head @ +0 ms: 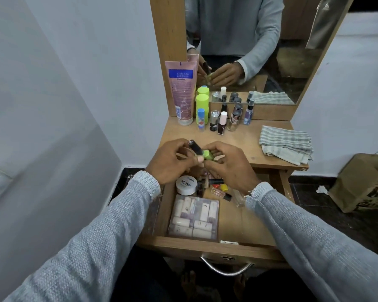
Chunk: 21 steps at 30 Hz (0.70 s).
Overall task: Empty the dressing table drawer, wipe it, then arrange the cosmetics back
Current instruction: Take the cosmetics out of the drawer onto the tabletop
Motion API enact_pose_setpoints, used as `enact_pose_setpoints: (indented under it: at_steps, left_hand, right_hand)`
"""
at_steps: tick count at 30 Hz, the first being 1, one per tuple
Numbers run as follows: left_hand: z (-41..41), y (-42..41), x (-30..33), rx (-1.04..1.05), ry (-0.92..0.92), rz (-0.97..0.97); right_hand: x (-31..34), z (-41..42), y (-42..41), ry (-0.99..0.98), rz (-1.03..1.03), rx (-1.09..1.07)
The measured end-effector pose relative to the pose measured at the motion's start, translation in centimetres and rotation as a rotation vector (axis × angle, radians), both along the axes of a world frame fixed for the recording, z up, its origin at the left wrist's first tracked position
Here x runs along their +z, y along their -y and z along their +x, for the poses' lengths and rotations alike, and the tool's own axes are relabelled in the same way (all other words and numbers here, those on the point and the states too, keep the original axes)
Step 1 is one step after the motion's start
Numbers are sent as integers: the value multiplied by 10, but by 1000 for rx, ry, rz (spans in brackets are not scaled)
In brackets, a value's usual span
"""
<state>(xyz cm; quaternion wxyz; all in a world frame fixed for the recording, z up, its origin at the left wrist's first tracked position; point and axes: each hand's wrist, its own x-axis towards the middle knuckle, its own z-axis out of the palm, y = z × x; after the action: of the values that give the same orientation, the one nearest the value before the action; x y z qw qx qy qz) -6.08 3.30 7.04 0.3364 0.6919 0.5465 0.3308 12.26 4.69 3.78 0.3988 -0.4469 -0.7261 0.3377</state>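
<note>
The wooden drawer (249,225) is pulled out below the dressing table top (238,138). Inside lie a clear box of small white tubes (193,216), a round white nail polish remover tub (186,184), and several little bottles (220,188). Above the drawer's back, my left hand (172,162) grips a dark tube (195,147) while my right hand (229,165) pinches a small green item (207,155); the two things touch. At the back of the top stand a pink tube (182,92), green bottles (202,107) and several nail polish bottles (224,120).
A folded checked cloth (285,143) lies on the right of the table top. The mirror (260,46) rises behind. A white wall (63,105) is close on the left. A cardboard box (362,182) sits on the dark floor to the right. The drawer's metal handle (226,269) faces me.
</note>
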Motion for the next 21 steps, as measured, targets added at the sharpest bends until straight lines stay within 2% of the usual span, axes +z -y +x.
enact_pose_setpoints:
  at_steps: [3,6,11,21]
  left_hand:
    - [0,-14,-3,65,-65,115]
    - [-2,-31,-5,99,-75,145]
    - [-12,-67,-1,196,-161,212]
    - [-14,-117,-9,270,-274,181]
  right_hand:
    - [2,-7,-15,-28,-32,-18]
    - [2,-14,-29,-50,-53,-49]
    - [3,-18,-40,-14,42,-169]
    - [-17,-7,-51,-96,-27,-214]
